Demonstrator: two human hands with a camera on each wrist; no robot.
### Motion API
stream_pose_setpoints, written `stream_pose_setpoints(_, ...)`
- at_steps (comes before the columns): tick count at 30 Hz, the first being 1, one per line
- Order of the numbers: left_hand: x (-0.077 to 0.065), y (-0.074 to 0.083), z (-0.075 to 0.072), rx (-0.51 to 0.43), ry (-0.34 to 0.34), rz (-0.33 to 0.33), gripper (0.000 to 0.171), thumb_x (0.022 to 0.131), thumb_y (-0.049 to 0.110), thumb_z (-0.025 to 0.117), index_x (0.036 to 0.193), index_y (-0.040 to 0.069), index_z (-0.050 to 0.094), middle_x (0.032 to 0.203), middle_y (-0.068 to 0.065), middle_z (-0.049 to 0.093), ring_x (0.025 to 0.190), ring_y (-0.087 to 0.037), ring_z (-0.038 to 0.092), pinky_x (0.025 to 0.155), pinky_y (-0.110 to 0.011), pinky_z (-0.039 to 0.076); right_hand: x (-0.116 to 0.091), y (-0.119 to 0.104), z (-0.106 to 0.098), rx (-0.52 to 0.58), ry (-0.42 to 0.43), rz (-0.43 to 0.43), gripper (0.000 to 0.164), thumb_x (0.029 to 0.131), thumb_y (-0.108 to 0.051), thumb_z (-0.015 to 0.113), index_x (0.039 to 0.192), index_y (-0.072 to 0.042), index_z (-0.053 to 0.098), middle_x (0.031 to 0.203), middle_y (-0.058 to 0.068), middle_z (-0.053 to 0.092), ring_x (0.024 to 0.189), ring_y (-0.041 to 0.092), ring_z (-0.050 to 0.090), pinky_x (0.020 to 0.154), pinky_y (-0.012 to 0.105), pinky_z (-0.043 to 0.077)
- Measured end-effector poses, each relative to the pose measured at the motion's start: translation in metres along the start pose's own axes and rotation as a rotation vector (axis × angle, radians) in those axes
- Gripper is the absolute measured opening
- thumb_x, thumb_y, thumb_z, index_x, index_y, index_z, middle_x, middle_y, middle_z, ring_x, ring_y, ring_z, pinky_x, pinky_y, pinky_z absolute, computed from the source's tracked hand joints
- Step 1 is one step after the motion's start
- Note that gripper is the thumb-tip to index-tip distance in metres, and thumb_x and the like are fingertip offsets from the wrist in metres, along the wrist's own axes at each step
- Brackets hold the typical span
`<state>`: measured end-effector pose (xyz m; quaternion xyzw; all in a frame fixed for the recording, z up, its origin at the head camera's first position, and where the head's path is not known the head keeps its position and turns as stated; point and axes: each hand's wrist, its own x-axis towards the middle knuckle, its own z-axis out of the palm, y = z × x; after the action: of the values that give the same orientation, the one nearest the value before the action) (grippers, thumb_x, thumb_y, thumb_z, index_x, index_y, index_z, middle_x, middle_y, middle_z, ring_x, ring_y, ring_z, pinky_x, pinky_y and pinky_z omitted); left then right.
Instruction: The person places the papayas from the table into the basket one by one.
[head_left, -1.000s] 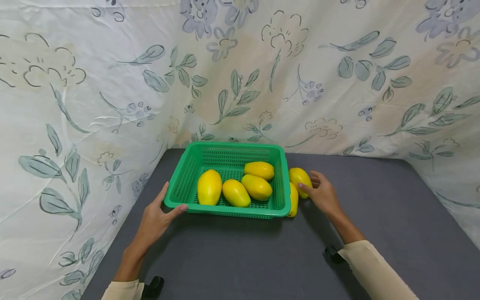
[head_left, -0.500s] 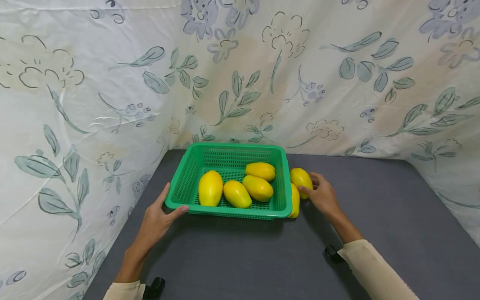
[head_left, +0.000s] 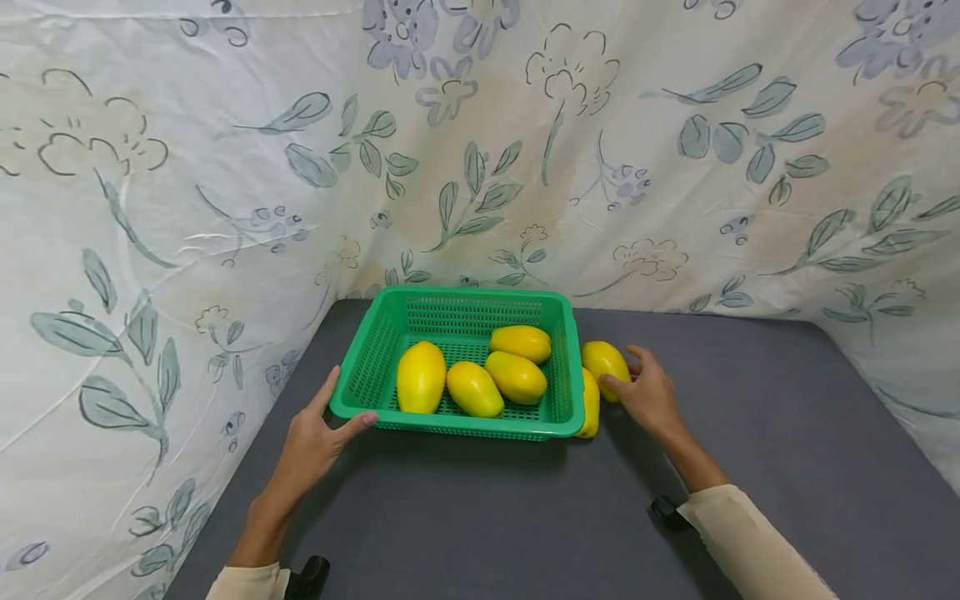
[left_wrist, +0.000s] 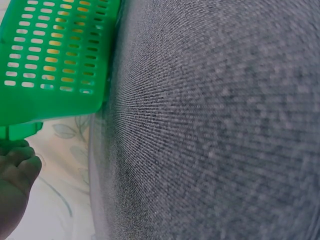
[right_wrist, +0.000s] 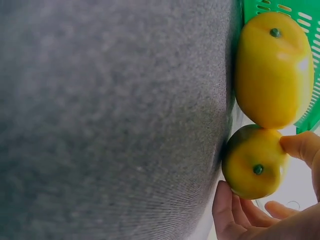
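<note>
A green plastic basket point(head_left: 457, 423) with slotted walls holds several yellow mangoes, among them a large one point(head_left: 421, 377) at the left. My left hand point(head_left: 311, 442) grips its front left corner, thumb on the rim and fingers along the left side. In the left wrist view the basket wall point(left_wrist: 55, 95) stands over the cloth, the fingers just below it. Right of the basket, my right hand point(head_left: 647, 392) holds a mango point(head_left: 604, 367) between thumb and fingers. Another mango point(right_wrist: 274, 70) lies against the basket's right wall, touching the held one.
A dark grey cloth point(head_left: 480, 517) covers the table. Floral fabric point(head_left: 465, 150) hangs behind and along the left side, close to the basket's back edge. Black straps point(head_left: 670, 512) sit at both wrists.
The mango in my right hand has shifted slightly right and toward me, a little away from the basket. My left hand and the basket stay almost still.
</note>
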<state>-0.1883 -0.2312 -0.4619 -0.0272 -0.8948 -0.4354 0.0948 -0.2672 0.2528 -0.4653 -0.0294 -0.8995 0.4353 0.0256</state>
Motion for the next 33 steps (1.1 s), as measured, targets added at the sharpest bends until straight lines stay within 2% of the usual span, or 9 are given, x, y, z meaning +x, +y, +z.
stream_pose_setpoints(13, -0.001, 0.0, 0.0, 0.016, 0.004, 0.005, 0.102, 0.096, 0.036, 0.081, 0.17, 0.007, 0.019, 0.17, -0.025, 0.032, 0.154, -0.046, 0.036, 0.119, -0.066, 0.034, -0.012, 0.002, -0.005, -0.028, 0.044, 0.003, 0.081, 0.103, -0.027, 0.07, 0.165, 0.003, 0.027, 0.145, 0.039, 0.053, 0.12, 0.05, 0.062, 0.092, 0.056, 0.056)
stream_pose_setpoints(21, 0.0, 0.0, 0.0, 0.014, 0.002, 0.006, 0.102, 0.096, 0.036, 0.081, 0.17, 0.006, 0.018, 0.17, -0.025, 0.031, 0.155, -0.045, 0.035, 0.119, -0.066, 0.034, -0.015, 0.005, -0.01, -0.019, 0.046, 0.009, 0.084, 0.103, -0.029, 0.07, 0.165, 0.003, 0.024, 0.146, 0.04, 0.051, 0.127, 0.052, 0.058, 0.093, 0.057, 0.057)
stream_pose_setpoints(27, 0.0, -0.001, -0.001, 0.009, -0.004, 0.015, 0.102, 0.096, 0.036, 0.081, 0.171, 0.007, 0.018, 0.171, -0.024, 0.03, 0.155, -0.045, 0.034, 0.12, -0.066, 0.033, -0.019, 0.004, -0.015, -0.009, 0.068, -0.014, 0.083, 0.103, -0.03, 0.07, 0.165, 0.003, 0.025, 0.142, 0.038, 0.055, 0.119, 0.05, 0.063, 0.09, 0.055, 0.058)
stream_pose_setpoints(33, 0.0, 0.0, -0.001, 0.011, -0.006, 0.014, 0.102, 0.096, 0.036, 0.081, 0.17, 0.007, 0.018, 0.17, -0.025, 0.031, 0.155, -0.046, 0.035, 0.12, -0.066, 0.033, -0.023, 0.0, -0.019, 0.008, 0.084, -0.014, 0.084, 0.103, -0.031, 0.071, 0.166, 0.001, 0.025, 0.145, 0.038, 0.054, 0.125, 0.05, 0.06, 0.095, 0.059, 0.056)
